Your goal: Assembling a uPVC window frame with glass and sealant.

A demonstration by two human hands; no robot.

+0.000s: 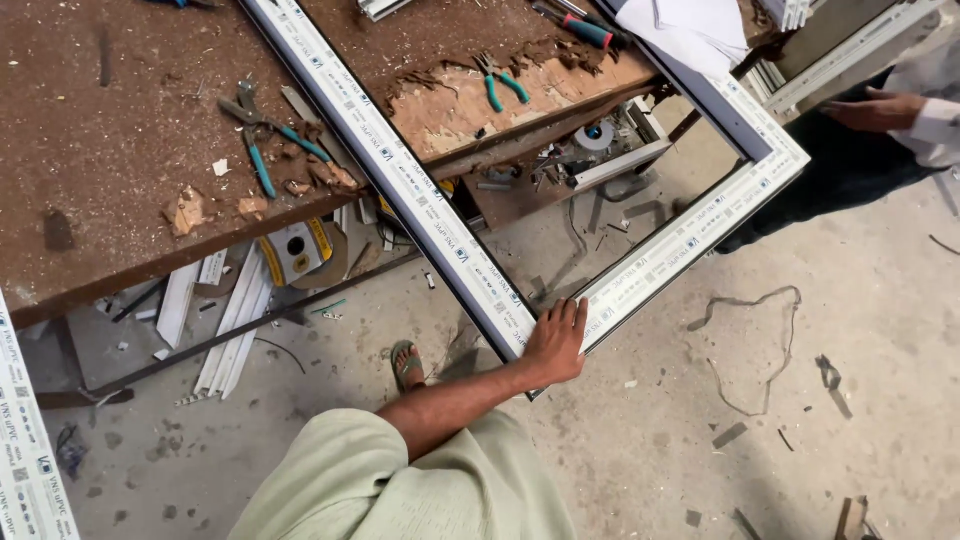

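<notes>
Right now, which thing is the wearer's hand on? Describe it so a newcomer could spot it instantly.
Start at the worn brown workbench across the top left. A large white window frame lies over its edge and juts out above the concrete floor. One hand grips its nearest corner. Unlike the loose white strips under the bench, it is a closed rectangle.

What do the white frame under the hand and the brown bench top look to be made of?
White frame: likely plastic window profile, smooth and glossy under a printed protective film, dark along its edge. The hand rests on its near corner.
Bench top: seemingly particle or pressed board, speckled brown and matte; the broken patch near the teal-handled pliers shows pale, flaking, fibrous core.
</notes>
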